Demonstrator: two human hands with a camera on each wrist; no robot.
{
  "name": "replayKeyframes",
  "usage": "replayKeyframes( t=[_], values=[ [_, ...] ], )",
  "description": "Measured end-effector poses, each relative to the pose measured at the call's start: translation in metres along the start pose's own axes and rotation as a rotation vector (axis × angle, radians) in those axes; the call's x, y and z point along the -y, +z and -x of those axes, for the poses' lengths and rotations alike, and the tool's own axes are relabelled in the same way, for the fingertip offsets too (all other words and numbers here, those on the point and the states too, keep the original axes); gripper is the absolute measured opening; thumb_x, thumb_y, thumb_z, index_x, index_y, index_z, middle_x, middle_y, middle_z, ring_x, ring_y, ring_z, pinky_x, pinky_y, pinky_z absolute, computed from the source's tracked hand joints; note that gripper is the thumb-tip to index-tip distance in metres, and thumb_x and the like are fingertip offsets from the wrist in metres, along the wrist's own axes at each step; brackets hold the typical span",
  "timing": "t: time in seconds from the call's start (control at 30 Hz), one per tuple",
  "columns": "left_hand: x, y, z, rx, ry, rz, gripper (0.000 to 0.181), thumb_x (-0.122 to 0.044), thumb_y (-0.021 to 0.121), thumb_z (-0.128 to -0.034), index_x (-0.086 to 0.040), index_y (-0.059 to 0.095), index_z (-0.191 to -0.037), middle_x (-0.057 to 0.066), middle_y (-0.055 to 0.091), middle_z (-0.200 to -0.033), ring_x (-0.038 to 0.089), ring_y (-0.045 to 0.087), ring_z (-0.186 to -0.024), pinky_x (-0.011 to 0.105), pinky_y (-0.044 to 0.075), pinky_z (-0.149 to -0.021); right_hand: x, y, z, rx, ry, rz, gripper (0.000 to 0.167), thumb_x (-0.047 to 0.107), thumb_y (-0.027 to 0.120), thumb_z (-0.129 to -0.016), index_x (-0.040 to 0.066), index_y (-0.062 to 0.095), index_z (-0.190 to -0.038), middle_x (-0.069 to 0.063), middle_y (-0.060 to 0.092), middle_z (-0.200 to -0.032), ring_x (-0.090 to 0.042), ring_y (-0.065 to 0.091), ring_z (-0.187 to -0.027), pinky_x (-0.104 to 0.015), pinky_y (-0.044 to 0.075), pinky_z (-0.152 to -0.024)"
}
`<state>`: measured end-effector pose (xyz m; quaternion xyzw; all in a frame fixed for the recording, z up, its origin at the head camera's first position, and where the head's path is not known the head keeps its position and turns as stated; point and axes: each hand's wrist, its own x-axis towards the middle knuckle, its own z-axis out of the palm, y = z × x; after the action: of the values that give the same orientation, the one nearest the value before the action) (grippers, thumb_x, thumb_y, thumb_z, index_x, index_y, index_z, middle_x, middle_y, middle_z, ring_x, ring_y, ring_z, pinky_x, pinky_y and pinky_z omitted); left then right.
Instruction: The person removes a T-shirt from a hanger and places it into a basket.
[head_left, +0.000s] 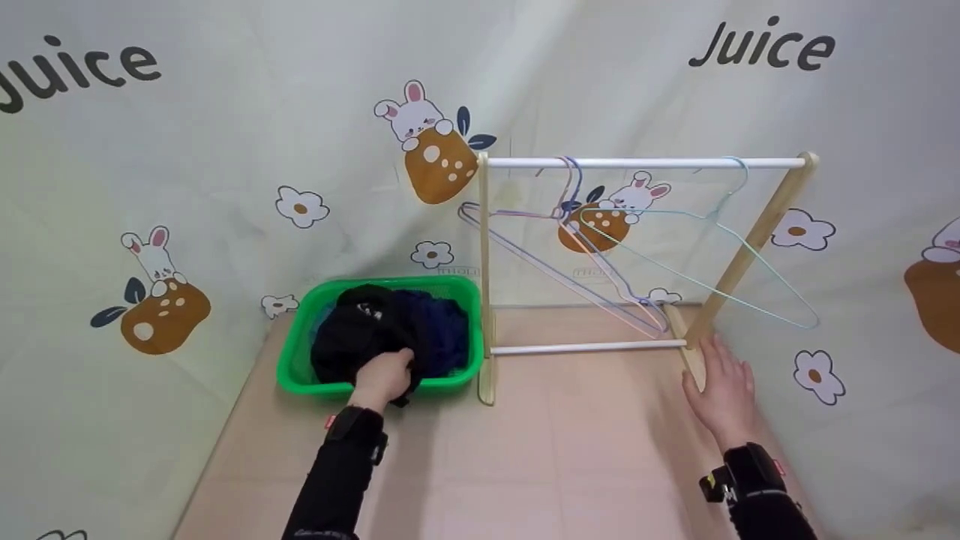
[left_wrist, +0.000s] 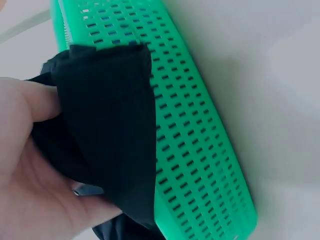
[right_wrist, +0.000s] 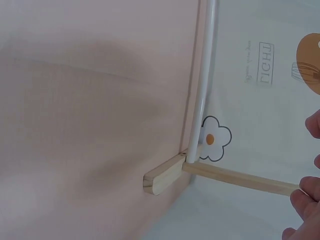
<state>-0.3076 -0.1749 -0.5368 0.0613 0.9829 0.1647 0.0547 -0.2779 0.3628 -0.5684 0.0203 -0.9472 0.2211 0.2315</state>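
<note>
My left hand point(head_left: 384, 375) pinches a fold of a black garment point(head_left: 349, 330) at the front of a green basket point(head_left: 300, 375). In the left wrist view, the black cloth point(left_wrist: 107, 125) hangs between thumb and fingers, over the basket's perforated side point(left_wrist: 185, 135). Dark blue cloth point(head_left: 446, 330) lies in the basket beside the garment. My right hand point(head_left: 724, 394) is by the right foot of a small clothes rack point(head_left: 645, 163), its fingers extended. In the right wrist view, its fingertips point(right_wrist: 302, 200) are at the rack's wooden post point(right_wrist: 245, 179); contact is unclear.
A pink hanger point(head_left: 600, 259), a blue hanger point(head_left: 517, 251) and a mint hanger point(head_left: 765, 262) hang from the rack's top bar. A lower white bar point(head_left: 585, 348) joins its feet. Printed cloth walls point(head_left: 247, 135) surround the pinkish table point(head_left: 517, 457).
</note>
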Motion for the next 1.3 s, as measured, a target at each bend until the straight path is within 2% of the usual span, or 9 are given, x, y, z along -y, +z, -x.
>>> replayKeyframes(
  t=[0.1,0.23,0.47,0.77,0.9,1.03,1.13,1.2,1.3],
  values=[
    [-0.006,0.003,-0.005,0.071,-0.036,0.042,0.034,-0.016,0.051,-0.1019,-0.005,0.058,-0.134,0.021,0.064,-0.122,0.039,0.062,-0.108,0.054,0.048,-0.091,-0.001,0.002,0.001,-0.007,-0.003,-0.002,0.065,0.014,0.067,-0.088,-0.008,0.04,-0.143,-0.032,0.033,-0.15,-0.05,0.032,-0.135,-0.065,0.012,-0.111],
    [-0.011,0.009,-0.012,0.114,-0.041,0.11,0.039,-0.02,0.047,-0.1034,-0.002,0.054,-0.137,0.023,0.06,-0.128,0.04,0.059,-0.112,0.053,0.046,-0.095,-0.002,0.003,0.001,0.0,-0.005,-0.007,0.066,0.014,0.067,-0.088,-0.008,0.04,-0.144,-0.031,0.034,-0.15,-0.049,0.032,-0.136,-0.066,0.012,-0.111],
    [-0.007,0.024,-0.02,0.112,-0.061,0.129,0.052,-0.039,0.042,-0.1052,-0.001,0.054,-0.139,0.021,0.056,-0.136,0.039,0.055,-0.121,0.053,0.042,-0.101,-0.001,0.006,0.006,-0.015,-0.034,-0.008,0.065,0.011,0.07,-0.086,-0.008,0.043,-0.142,-0.031,0.036,-0.148,-0.048,0.033,-0.136,-0.068,0.014,-0.109],
    [-0.011,0.034,-0.019,0.083,-0.105,0.05,0.06,-0.055,0.037,-0.1029,-0.008,0.065,-0.129,0.018,0.065,-0.122,0.038,0.062,-0.109,0.054,0.048,-0.089,0.004,0.011,0.007,-0.003,-0.046,0.013,0.065,0.014,0.07,-0.086,-0.007,0.045,-0.142,-0.03,0.037,-0.149,-0.047,0.034,-0.135,-0.067,0.015,-0.109],
    [-0.011,0.026,-0.019,0.086,-0.125,0.119,0.057,-0.052,0.038,-0.1038,-0.006,0.065,-0.125,0.018,0.066,-0.116,0.037,0.063,-0.103,0.053,0.048,-0.087,0.007,0.012,0.005,0.014,-0.049,0.019,0.065,0.013,0.07,-0.086,-0.007,0.044,-0.142,-0.03,0.037,-0.149,-0.048,0.035,-0.135,-0.065,0.013,-0.111],
    [-0.017,0.009,-0.016,0.13,-0.169,0.189,0.056,-0.048,0.04,-0.1046,-0.003,0.06,-0.133,0.02,0.061,-0.127,0.039,0.058,-0.114,0.055,0.043,-0.096,0.011,0.014,0.003,0.025,-0.064,0.017,0.065,0.014,0.07,-0.086,-0.005,0.044,-0.143,-0.03,0.038,-0.148,-0.048,0.035,-0.134,-0.064,0.011,-0.112],
    [-0.025,-0.001,-0.011,0.136,-0.178,0.173,0.056,-0.047,0.042,-0.1041,-0.003,0.057,-0.136,0.019,0.058,-0.135,0.04,0.054,-0.121,0.059,0.038,-0.101,0.014,0.014,0.003,0.033,-0.076,0.016,0.065,0.015,0.071,-0.086,-0.004,0.045,-0.142,-0.03,0.039,-0.147,-0.047,0.036,-0.134,-0.064,0.011,-0.112],
    [-0.032,-0.005,-0.007,0.101,-0.177,0.154,0.056,-0.048,0.044,-0.1035,-0.003,0.059,-0.134,0.019,0.06,-0.131,0.04,0.056,-0.119,0.061,0.037,-0.1,0.016,0.014,0.003,0.043,-0.081,0.016,0.065,0.015,0.072,-0.086,-0.005,0.046,-0.142,-0.031,0.039,-0.147,-0.047,0.037,-0.134,-0.065,0.011,-0.112],
    [-0.043,-0.008,-0.001,-0.023,-0.154,0.117,0.052,-0.048,0.046,-0.1026,-0.003,0.065,-0.122,0.019,0.065,-0.117,0.04,0.061,-0.107,0.059,0.041,-0.095,0.022,0.013,0.004,0.057,-0.084,0.017,0.065,0.017,0.072,-0.086,-0.004,0.046,-0.141,-0.031,0.039,-0.147,-0.048,0.036,-0.135,-0.066,0.011,-0.111]
  ],
)
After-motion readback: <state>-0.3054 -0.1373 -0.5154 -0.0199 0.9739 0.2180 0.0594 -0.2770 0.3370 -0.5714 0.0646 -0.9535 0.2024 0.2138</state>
